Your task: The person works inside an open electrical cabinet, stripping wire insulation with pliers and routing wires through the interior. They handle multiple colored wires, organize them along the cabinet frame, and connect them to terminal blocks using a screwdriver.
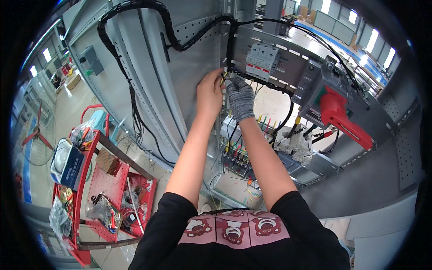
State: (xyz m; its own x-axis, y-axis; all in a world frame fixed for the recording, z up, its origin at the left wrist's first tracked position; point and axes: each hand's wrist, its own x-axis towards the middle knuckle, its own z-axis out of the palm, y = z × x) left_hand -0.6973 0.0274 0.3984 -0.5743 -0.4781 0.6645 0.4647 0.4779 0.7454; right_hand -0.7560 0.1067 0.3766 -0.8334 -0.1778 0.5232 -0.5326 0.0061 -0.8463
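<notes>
Both my hands meet at the upright post inside a grey metal cabinet. My left hand (210,92) is bare, its fingers closed at the black-wrapped wire bundle (232,42), where a bit of yellow shows at the fingertips. My right hand (240,96), in a grey knit glove, pinches at the same spot from the right. The fingers partly hide what they grip, which looks like thin wires. Just right of them, the bundle runs along a crossbar below a grey three-pole fuse switch (262,60) with red marks.
A large red rotary handle (344,119) juts out at right. Below my hands lie terminal blocks (236,155) with coloured wires. Another black harness (130,81) hangs over the left panel. A red tool cart (108,180) with scissors and bags stands at left, near a fan (37,131).
</notes>
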